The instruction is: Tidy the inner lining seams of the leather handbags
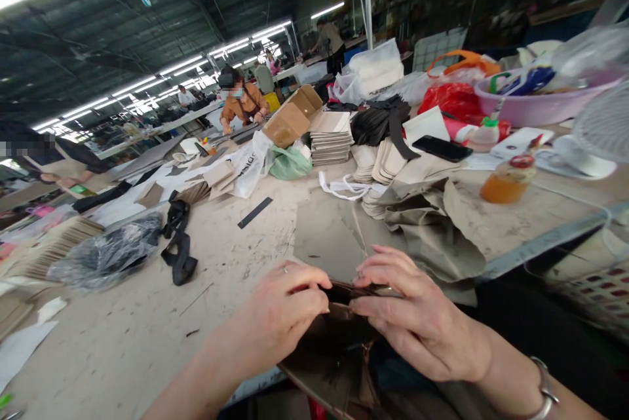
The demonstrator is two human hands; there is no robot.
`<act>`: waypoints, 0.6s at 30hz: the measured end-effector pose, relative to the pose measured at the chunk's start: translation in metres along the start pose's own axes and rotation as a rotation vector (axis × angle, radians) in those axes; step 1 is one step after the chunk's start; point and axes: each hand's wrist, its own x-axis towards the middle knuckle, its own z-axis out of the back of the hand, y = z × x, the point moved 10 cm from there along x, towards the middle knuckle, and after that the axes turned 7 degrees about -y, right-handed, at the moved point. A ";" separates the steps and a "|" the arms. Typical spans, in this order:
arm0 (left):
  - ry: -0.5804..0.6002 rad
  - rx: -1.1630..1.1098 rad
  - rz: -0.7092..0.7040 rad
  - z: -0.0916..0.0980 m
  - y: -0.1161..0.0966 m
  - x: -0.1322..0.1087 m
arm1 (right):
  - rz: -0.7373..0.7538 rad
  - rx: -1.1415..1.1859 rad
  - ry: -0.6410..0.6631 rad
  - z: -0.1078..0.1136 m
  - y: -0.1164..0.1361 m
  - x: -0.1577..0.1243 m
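My left hand (280, 312) and my right hand (415, 315) meet at the table's front edge, fingers closed on the upper rim of a dark brown, open-topped bag-like piece (327, 367). Its folded edge shows between my fingertips, and its hollow inside faces me. The lower part hangs below the tabletop, partly hidden by my hands. Just beyond them lies a flat grey-brown sheet (324, 227). A crumpled sheet of similar colour (432, 230) is to the right of it.
On the right stand a jar of orange liquid (508, 181), a black phone (442, 148) and a lilac basin (545, 105). Stacked panels (331, 138) and a cardboard box (293, 115) are farther back. Black straps (177, 246) lie left. A co-worker (246, 102) sits across the table.
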 end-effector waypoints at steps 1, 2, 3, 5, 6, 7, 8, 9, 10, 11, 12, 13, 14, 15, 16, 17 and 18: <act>0.009 -0.001 -0.012 0.000 -0.001 -0.001 | 0.005 -0.006 0.007 -0.001 0.002 -0.001; 0.020 0.003 -0.029 -0.001 -0.003 -0.001 | 0.011 -0.014 0.003 -0.002 0.003 -0.002; 0.032 0.011 -0.046 -0.001 -0.005 -0.002 | 0.014 -0.020 -0.010 -0.002 0.003 -0.003; 0.057 0.028 -0.073 -0.002 -0.009 -0.002 | 0.015 -0.027 -0.037 -0.001 0.003 -0.006; 0.065 0.036 -0.084 -0.003 -0.010 -0.002 | 0.014 -0.026 -0.045 -0.001 0.002 -0.008; 0.068 0.043 -0.092 -0.003 -0.011 -0.001 | 0.011 -0.021 -0.050 -0.002 0.001 -0.010; 0.068 0.049 -0.098 -0.003 -0.011 -0.001 | 0.010 -0.017 -0.052 -0.002 0.000 -0.011; 0.059 0.052 -0.105 -0.003 -0.011 -0.001 | 0.006 -0.016 -0.057 -0.002 -0.001 -0.012; 0.046 0.052 -0.112 -0.002 -0.012 -0.001 | 0.003 -0.018 -0.062 -0.001 -0.002 -0.012; 0.035 0.049 -0.113 -0.002 -0.011 -0.001 | 0.000 -0.024 -0.068 -0.001 -0.003 -0.012; 0.031 0.042 -0.108 -0.002 -0.010 -0.001 | -0.004 -0.031 -0.074 0.000 -0.003 -0.012; 0.033 0.033 -0.101 -0.003 -0.010 -0.001 | -0.007 -0.037 -0.080 0.000 -0.004 -0.011; 0.038 0.025 -0.091 -0.004 -0.008 -0.001 | -0.009 -0.041 -0.083 0.001 -0.004 -0.011; 0.044 0.020 -0.081 -0.006 -0.008 -0.001 | -0.013 -0.043 -0.086 0.001 -0.004 -0.010; 0.049 0.018 -0.073 -0.007 -0.007 -0.001 | -0.016 -0.043 -0.090 0.001 -0.004 -0.010; 0.048 0.019 -0.070 -0.007 -0.007 0.000 | -0.018 -0.042 -0.092 0.001 -0.004 -0.010; 0.040 0.022 -0.071 -0.006 -0.008 0.001 | -0.024 -0.040 -0.091 0.000 -0.005 -0.010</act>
